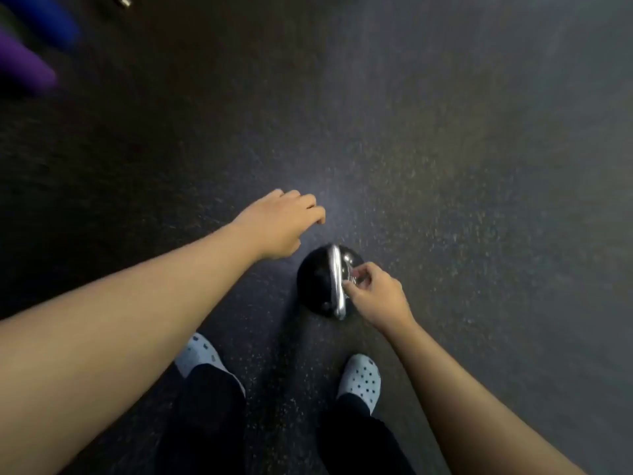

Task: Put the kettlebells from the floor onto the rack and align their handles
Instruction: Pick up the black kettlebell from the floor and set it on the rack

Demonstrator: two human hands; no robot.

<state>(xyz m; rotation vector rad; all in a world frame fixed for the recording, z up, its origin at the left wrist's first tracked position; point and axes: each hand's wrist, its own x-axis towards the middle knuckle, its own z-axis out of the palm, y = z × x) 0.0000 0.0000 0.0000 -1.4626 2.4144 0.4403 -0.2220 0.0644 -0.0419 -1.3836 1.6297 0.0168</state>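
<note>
A black kettlebell (315, 281) with a shiny chrome handle (336, 282) stands on the dark speckled floor just ahead of my feet. My right hand (375, 294) is at the handle's right side, fingers curled and touching the chrome, not wrapped around it. My left hand (281, 226) hovers above and to the left of the kettlebell, fingers loosely bent, holding nothing. No rack is in view.
Blurred purple (24, 68) and blue (51, 25) shapes sit at the top left, with a small metal piece (122, 0) at the top edge. My two feet in light clogs (361, 378) stand just behind the kettlebell. Dark rubber floor (445, 149) stretches ahead and to the right.
</note>
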